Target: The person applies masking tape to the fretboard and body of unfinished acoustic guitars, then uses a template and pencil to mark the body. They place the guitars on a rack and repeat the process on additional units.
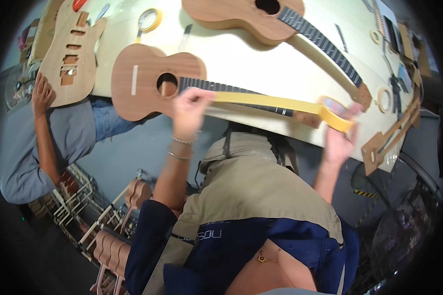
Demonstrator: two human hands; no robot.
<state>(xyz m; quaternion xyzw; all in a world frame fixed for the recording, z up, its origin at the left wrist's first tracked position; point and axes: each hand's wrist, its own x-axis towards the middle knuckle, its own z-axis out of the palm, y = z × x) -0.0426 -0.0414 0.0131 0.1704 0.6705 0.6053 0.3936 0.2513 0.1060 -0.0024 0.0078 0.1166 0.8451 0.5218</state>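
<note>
A strip of yellow masking tape point(266, 101) is stretched taut between my two hands. My left hand point(189, 110) pinches its free end, just over the lower body edge of a small brown ukulele point(128, 81). In my right hand point(343, 140) is the tape roll point(337, 113), with the fingers around it. The strip runs along the near side of the ukulele's dark fretboard point(221, 86) and hides part of the neck. Behind the roll shows the ukulele's headstock point(307, 119). Whether the strip touches the neck I cannot tell.
A second ukulele point(241, 17) lies farther back on the pale table point(147, 37). Another tape roll point(149, 19) is at back left. At left, a co-worker's hand point(43, 93) rests by an electric guitar body point(74, 54). A wooden jig point(379, 147) sits at the right edge.
</note>
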